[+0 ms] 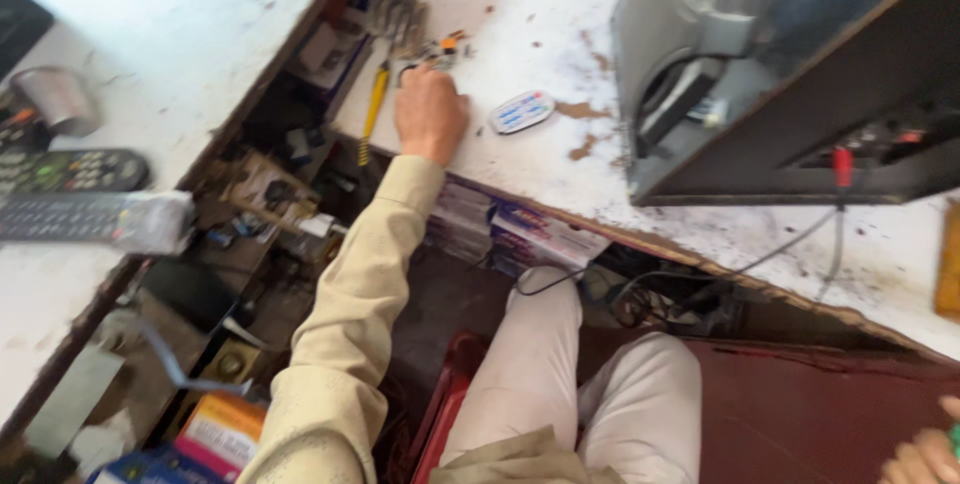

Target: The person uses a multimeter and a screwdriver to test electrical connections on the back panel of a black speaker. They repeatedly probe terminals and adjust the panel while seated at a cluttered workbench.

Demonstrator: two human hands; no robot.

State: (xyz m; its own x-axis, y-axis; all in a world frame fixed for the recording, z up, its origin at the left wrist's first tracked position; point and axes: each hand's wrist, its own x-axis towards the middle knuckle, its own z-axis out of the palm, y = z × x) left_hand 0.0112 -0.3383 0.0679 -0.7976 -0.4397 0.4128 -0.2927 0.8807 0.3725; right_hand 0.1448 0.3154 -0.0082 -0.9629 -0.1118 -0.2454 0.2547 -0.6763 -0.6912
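So the left hand (430,109) is stretched right out across the gap to the white worktop (520,4), and its fingers are curled down over a little orange and grey part (443,48) lying there, looks like a small circuit bit or connector, too blurry to say more. Can't tell if the grip is actually closed on that part or just resting on it, the knuckles hide the fingertips. Just beside the hand on the drawer side lies a yellow-handled screwdriver (372,109), and on the other side of the hand sits a small white remote (521,111), apart from it. Past that remote stands the open back of a grey TV set (700,74) with a red plug and cable (843,169) hanging from it. The right hand (925,454) is way off from the left hand at the lower corner of the view, mostly cut off, seems to have something green against it, grip not readable. I'd guess this is the picking-up-a-small-part stage; next thing needed would be a proper pinch on it and a clean lift clear of the screwdriver
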